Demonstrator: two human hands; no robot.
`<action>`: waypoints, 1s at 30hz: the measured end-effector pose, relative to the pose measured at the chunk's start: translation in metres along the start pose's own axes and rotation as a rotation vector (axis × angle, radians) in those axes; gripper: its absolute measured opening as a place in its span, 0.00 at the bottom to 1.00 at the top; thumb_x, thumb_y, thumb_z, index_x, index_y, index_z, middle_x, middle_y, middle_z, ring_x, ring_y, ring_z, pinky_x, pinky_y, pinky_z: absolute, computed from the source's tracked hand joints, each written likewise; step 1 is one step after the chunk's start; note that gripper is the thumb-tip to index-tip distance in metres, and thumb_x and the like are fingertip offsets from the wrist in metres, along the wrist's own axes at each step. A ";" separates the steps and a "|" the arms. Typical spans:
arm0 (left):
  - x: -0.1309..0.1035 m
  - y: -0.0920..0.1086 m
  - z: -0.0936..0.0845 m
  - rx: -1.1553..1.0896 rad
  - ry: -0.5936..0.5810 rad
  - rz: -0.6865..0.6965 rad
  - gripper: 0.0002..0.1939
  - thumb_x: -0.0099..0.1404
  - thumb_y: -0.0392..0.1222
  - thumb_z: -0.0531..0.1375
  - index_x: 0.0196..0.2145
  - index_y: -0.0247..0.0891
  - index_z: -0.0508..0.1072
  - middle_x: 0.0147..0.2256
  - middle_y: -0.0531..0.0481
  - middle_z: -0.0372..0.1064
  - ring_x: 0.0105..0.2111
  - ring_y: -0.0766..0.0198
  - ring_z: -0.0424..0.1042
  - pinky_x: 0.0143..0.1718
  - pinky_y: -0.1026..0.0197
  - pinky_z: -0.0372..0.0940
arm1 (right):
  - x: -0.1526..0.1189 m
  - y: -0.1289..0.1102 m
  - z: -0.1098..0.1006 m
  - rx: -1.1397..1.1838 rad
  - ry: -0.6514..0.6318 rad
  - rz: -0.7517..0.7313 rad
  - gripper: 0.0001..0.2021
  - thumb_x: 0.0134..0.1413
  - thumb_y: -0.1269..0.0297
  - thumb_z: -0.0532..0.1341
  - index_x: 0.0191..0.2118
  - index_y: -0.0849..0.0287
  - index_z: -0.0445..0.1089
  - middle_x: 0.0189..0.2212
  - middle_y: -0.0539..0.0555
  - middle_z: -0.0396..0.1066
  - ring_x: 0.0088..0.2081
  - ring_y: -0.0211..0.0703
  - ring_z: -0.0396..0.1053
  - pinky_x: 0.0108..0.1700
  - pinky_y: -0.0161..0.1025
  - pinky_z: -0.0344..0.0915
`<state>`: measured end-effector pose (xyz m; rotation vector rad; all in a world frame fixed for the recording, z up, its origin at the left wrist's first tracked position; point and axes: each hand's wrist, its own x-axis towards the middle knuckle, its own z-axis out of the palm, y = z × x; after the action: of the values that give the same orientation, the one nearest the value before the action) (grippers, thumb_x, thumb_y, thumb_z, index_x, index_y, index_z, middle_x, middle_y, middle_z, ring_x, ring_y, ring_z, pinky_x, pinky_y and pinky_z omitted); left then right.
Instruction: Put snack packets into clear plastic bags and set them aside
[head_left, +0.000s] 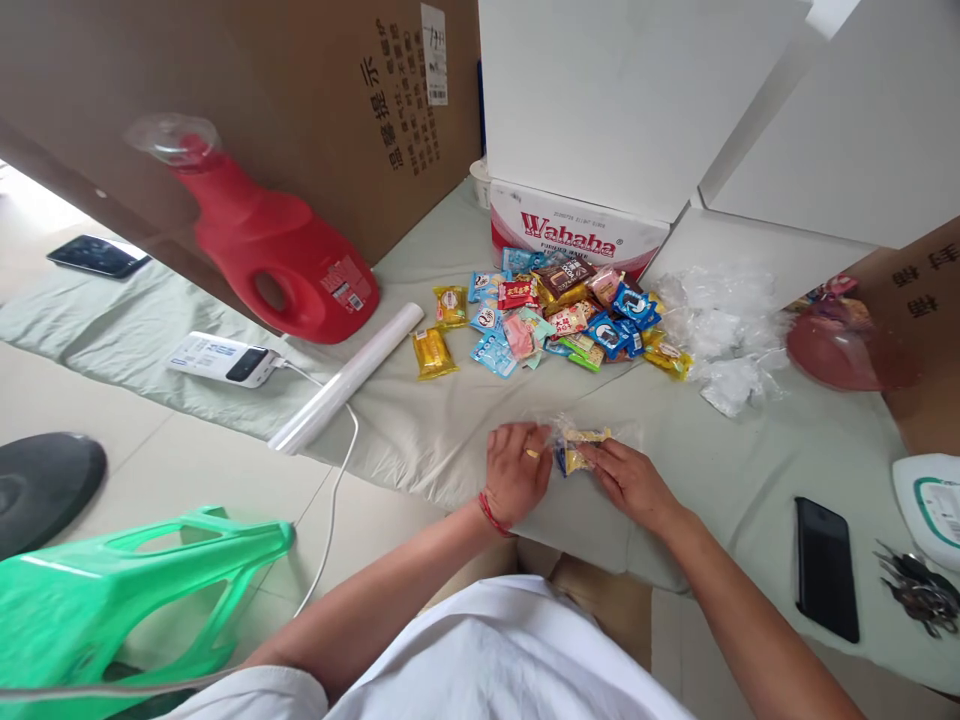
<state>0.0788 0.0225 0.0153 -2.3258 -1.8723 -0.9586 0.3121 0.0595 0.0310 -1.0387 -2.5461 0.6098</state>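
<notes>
While clamping right hand on yellow packet, lower centre, curls left hand at clear bag; cannot tell left grip.

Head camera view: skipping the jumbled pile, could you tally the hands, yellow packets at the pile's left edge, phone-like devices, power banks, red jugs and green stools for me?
Hands: 2
Yellow packets at the pile's left edge: 2
Phone-like devices: 2
Power bank: 1
Red jug: 1
Green stool: 1
Total: 9
</notes>
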 end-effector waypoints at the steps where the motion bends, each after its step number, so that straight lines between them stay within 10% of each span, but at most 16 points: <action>1: 0.006 -0.004 0.000 0.004 0.033 -0.044 0.20 0.70 0.43 0.59 0.58 0.38 0.72 0.50 0.36 0.71 0.50 0.48 0.68 0.49 0.47 0.61 | 0.000 0.000 0.000 -0.001 0.001 -0.010 0.22 0.72 0.66 0.48 0.66 0.48 0.66 0.36 0.55 0.70 0.36 0.45 0.71 0.39 0.41 0.71; 4: 0.031 -0.016 -0.002 -0.023 -0.024 -0.036 0.29 0.63 0.43 0.64 0.62 0.42 0.70 0.62 0.37 0.62 0.65 0.39 0.55 0.62 0.36 0.53 | 0.002 -0.002 -0.002 -0.016 -0.016 -0.029 0.22 0.72 0.64 0.50 0.67 0.49 0.65 0.36 0.55 0.68 0.36 0.45 0.69 0.38 0.41 0.70; 8: 0.049 -0.036 -0.020 -0.173 -0.157 0.025 0.10 0.65 0.36 0.61 0.41 0.46 0.81 0.53 0.47 0.72 0.67 0.47 0.57 0.67 0.36 0.51 | 0.002 -0.005 0.000 -0.051 -0.034 0.004 0.22 0.71 0.62 0.54 0.67 0.48 0.64 0.38 0.56 0.67 0.37 0.45 0.69 0.39 0.41 0.71; 13: 0.012 -0.071 -0.059 -0.363 -0.295 0.091 0.14 0.61 0.29 0.56 0.32 0.44 0.79 0.41 0.46 0.76 0.60 0.53 0.67 0.59 0.45 0.68 | 0.002 -0.005 0.011 -0.105 -0.002 0.051 0.24 0.69 0.68 0.52 0.67 0.47 0.64 0.36 0.54 0.66 0.33 0.43 0.67 0.35 0.38 0.68; 17: -0.020 -0.087 -0.077 -0.382 -0.208 -0.106 0.12 0.57 0.28 0.54 0.26 0.41 0.73 0.42 0.44 0.75 0.57 0.53 0.69 0.56 0.46 0.69 | 0.004 -0.007 0.013 -0.151 -0.013 0.045 0.24 0.68 0.70 0.51 0.65 0.45 0.68 0.35 0.53 0.65 0.31 0.41 0.65 0.33 0.36 0.65; 21: -0.017 -0.067 -0.075 -0.298 -0.037 -0.077 0.11 0.62 0.34 0.54 0.37 0.40 0.76 0.40 0.43 0.73 0.43 0.57 0.72 0.48 0.50 0.69 | 0.005 -0.009 0.011 -0.161 -0.016 0.030 0.24 0.68 0.70 0.52 0.65 0.47 0.68 0.36 0.54 0.66 0.33 0.42 0.67 0.34 0.37 0.65; 25: 0.001 -0.032 -0.051 -0.141 -0.260 0.196 0.09 0.64 0.36 0.56 0.32 0.41 0.77 0.27 0.47 0.68 0.34 0.57 0.68 0.40 0.52 0.63 | 0.008 -0.010 0.010 -0.131 -0.039 0.059 0.25 0.69 0.70 0.52 0.67 0.48 0.64 0.38 0.55 0.67 0.36 0.43 0.69 0.37 0.38 0.69; 30: 0.016 -0.012 -0.015 0.103 -0.312 -0.065 0.11 0.69 0.45 0.59 0.44 0.38 0.78 0.37 0.42 0.73 0.42 0.50 0.69 0.41 0.49 0.60 | 0.013 -0.011 0.011 -0.113 -0.078 0.106 0.25 0.68 0.71 0.53 0.68 0.49 0.64 0.40 0.55 0.66 0.38 0.44 0.70 0.40 0.39 0.70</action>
<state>0.0632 0.0344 0.0302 -2.4838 -2.0571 -0.5093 0.2922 0.0585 0.0291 -1.2171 -2.6328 0.5501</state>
